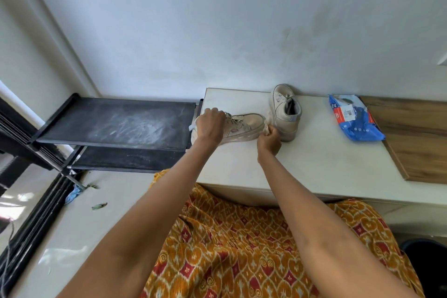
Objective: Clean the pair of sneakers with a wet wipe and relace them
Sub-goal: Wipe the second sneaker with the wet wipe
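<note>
A beige sneaker (pixel 244 126) lies on the white table (pixel 314 157), toe pointing right. My left hand (pixel 210 126) grips its heel and collar end. My right hand (pixel 270 136) pinches a crumpled wet wipe (pixel 266 126) against the toe and sole edge. The second beige sneaker (pixel 285 110) stands just behind and to the right, laces in, its opening facing me. My left hand hides the near sneaker's heel.
A blue wet wipe pack (pixel 353 118) lies on the table to the right, beside a wooden board (pixel 416 138). A black shoe rack (pixel 116 123) stands left of the table. A dark bin (pixel 425 266) sits at the lower right. The wall rises just behind.
</note>
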Action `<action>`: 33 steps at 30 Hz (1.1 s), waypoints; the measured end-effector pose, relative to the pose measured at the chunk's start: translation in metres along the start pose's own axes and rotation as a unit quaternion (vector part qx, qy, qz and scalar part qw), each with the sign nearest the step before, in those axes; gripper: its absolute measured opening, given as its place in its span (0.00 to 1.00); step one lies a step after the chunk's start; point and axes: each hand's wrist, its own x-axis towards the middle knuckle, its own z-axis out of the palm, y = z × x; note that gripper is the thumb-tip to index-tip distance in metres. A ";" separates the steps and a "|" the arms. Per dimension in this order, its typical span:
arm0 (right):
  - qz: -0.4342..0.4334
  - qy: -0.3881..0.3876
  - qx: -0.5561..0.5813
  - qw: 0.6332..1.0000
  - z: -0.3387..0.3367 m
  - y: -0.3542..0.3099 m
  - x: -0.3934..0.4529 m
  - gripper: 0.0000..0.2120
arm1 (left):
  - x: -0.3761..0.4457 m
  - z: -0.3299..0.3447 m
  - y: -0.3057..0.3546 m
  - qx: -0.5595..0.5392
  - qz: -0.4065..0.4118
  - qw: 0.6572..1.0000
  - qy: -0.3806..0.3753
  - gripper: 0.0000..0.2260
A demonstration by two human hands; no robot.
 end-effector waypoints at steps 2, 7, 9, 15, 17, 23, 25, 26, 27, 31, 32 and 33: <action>0.006 0.021 0.019 1.000 0.004 0.001 -0.001 0.14 | 0.001 0.000 0.000 0.002 -0.001 1.000 -0.001 0.12; -0.006 0.068 0.063 0.996 0.015 0.006 -0.017 0.11 | 0.007 -0.004 -0.003 -0.005 0.009 1.000 -0.017 0.11; -0.003 0.068 0.075 0.995 0.020 0.006 -0.024 0.11 | 0.009 -0.008 -0.003 -0.022 0.002 1.000 -0.021 0.09; 0.005 0.000 0.086 0.996 0.045 -0.001 -0.059 0.09 | 0.009 -0.008 0.001 -0.078 -0.042 0.996 -0.011 0.13; -0.029 -0.029 0.057 0.998 0.045 0.001 -0.069 0.09 | 0.009 -0.006 0.000 -0.103 -0.061 0.993 -0.010 0.11; -0.154 -0.148 -0.025 0.977 0.021 0.014 -0.057 0.07 | 0.009 0.003 -0.009 -0.124 -0.065 0.990 -0.012 0.04; -0.119 -0.099 -0.016 0.988 0.016 0.009 -0.039 0.07 | 0.007 0.004 -0.017 -0.092 -0.038 0.995 -0.013 0.05; -0.086 -0.068 -0.008 0.994 0.015 0.006 -0.029 0.07 | 0.006 0.002 -0.023 -0.078 -0.018 0.997 -0.015 0.06; -0.059 -0.045 -0.004 0.997 0.015 0.003 -0.019 0.07 | 0.006 0.001 -0.031 -0.069 0.010 0.997 -0.019 0.09; -0.045 -0.038 -0.021 0.998 0.021 -0.009 0.007 0.07 | -0.003 0.003 -0.068 -0.095 0.153 0.980 -0.089 0.17; -0.047 -0.038 -0.024 0.998 0.023 -0.011 0.009 0.07 | -0.006 0.007 -0.076 -0.113 0.172 0.975 -0.085 0.18; -0.046 -0.038 -0.027 0.998 0.025 -0.013 0.009 0.08 | -0.010 0.011 -0.082 -0.138 0.179 0.972 -0.065 0.17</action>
